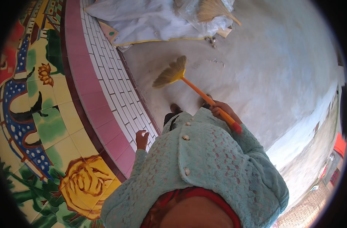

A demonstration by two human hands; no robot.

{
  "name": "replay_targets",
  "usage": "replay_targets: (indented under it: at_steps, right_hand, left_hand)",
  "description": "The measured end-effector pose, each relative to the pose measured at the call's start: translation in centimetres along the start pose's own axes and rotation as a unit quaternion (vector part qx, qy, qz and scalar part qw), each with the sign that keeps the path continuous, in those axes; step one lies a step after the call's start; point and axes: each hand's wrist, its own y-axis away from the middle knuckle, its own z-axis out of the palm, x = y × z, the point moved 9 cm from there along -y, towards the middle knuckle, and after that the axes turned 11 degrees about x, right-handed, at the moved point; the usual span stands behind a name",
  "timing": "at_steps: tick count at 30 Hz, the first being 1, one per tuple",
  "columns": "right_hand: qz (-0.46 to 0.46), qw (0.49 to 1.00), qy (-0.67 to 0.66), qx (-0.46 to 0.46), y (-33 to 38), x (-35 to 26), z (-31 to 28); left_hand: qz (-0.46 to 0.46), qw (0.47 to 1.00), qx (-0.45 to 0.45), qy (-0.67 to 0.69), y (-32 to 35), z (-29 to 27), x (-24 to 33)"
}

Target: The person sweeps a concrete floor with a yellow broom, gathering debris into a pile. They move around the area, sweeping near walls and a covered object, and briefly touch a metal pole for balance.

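Observation:
A broom with an orange handle (pixel 198 91) slants across in front of me. Its fanned bristle head (pixel 170 74) meets the grey floor, ahead and to the left of my feet. My right hand (pixel 221 110) is wrapped round the upper handle, just below its red end. My left hand (pixel 142 139) hangs beside the tiled wall with fingers loosely curved and apart, holding nothing. Whether it touches the tiles I cannot tell. Dark shoes (pixel 175 108) show below the hem of my pale green knitted cardigan (pixel 204 148).
Along the left runs a wall with white brick tiles (pixel 116 85), a pink band (pixel 93 91) and painted flower tiles (pixel 86 182). A white sheet (pixel 143 22) lies ahead, with clear plastic and a second broom (pixel 211 9) on it. Small bits of litter (pixel 213 42) lie near its edge.

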Motion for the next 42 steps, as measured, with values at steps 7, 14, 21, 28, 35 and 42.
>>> replay_targets:
  at_steps: [7, 14, 21, 28, 35, 42]
  right_hand:
    - [-0.107, 0.990, 0.033, 0.087, -0.9, -6.5, -10.0]
    - [-0.241, 0.962, 0.005, 0.131, 6.9, -14.6, -14.1]
    - [-0.332, 0.937, -0.073, 0.083, 10.9, -13.6, -10.2]
    - [-0.174, 0.952, -0.225, -0.115, 9.3, -9.1, -6.1]
    - [-0.147, 0.988, -0.034, -0.019, 4.4, -5.5, -4.2]
    - [-0.198, 0.973, -0.080, 0.084, 1.6, -11.5, -13.9]
  left_hand:
    - [-0.057, 0.998, -0.016, 0.017, 0.5, -0.2, -3.7]
    - [-0.091, 0.991, -0.095, -0.022, 1.9, 2.3, -3.3]
    - [-0.081, 0.990, -0.101, -0.054, 0.4, 3.4, -2.6]
    - [-0.078, 0.994, -0.067, 0.028, -1.1, 4.2, 0.8]
    - [-0.014, 0.997, -0.077, 0.007, -2.2, 4.6, 6.9]
    - [0.009, 0.998, -0.064, 0.026, -2.3, 5.1, 9.9]
